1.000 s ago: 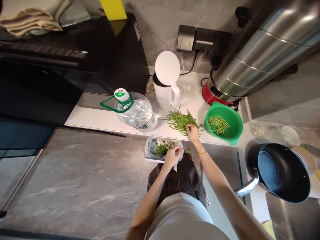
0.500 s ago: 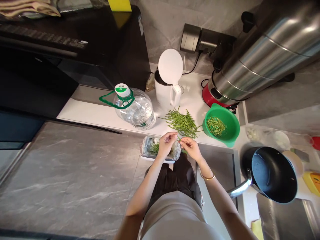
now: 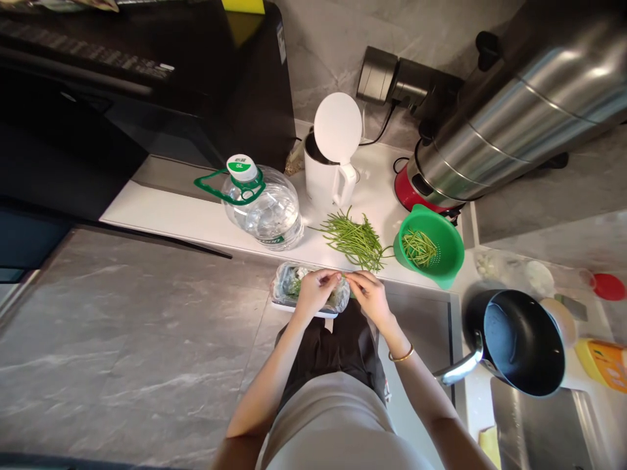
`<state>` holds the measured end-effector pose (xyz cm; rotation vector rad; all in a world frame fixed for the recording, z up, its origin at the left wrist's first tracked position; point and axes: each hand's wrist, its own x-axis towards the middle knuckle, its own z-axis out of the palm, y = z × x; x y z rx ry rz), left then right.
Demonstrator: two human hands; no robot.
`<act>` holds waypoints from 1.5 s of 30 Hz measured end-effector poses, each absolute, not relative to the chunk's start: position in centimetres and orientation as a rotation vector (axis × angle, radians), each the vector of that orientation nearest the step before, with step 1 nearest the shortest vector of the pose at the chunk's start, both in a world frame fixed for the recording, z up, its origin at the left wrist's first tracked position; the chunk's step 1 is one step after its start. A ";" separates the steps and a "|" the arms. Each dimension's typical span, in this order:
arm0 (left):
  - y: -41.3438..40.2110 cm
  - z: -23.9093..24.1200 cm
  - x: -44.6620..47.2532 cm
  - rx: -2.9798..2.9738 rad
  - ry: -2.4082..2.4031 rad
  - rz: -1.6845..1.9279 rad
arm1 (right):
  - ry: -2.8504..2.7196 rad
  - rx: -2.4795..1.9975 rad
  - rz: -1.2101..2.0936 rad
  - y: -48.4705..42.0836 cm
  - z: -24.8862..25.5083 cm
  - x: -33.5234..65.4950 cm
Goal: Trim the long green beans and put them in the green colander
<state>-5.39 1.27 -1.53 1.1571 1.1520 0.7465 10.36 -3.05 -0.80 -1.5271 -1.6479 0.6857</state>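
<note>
My left hand and my right hand meet over a small bin lined with a clear plastic bag that holds green scraps. Both hands pinch the ends of one thin green bean between their fingertips. A pile of long green beans lies on the white counter just beyond my hands. To its right stands a green colander with several cut bean pieces inside.
A large clear water bottle with a green cap lies left of the beans. A white kettle with its lid up stands behind them. A steel urn on a red base is at the right, and a black pan sits near the sink.
My right hand left the bean pile with one bean and came back to my left hand over the bin. Both hands now hold that bean between them.
</note>
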 end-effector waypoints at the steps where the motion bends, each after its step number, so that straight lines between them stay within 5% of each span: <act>1: 1.3 -1.7 -5.5 1.137 1.140 0.705 | -1.679 -1.534 0.682 -3.2 -1.0 10.4; 17: 0.9 -3.0 -6.6 0.630 0.685 0.321 | -1.481 -1.515 0.942 -5.9 -2.1 10.4; 36: -0.4 -1.7 -5.8 1.682 1.150 0.597 | -1.514 -1.644 1.157 -5.7 -2.7 11.1; 45: -2.6 -2.3 -4.8 1.899 1.127 0.871 | -0.746 -1.459 1.445 -5.1 -3.7 10.0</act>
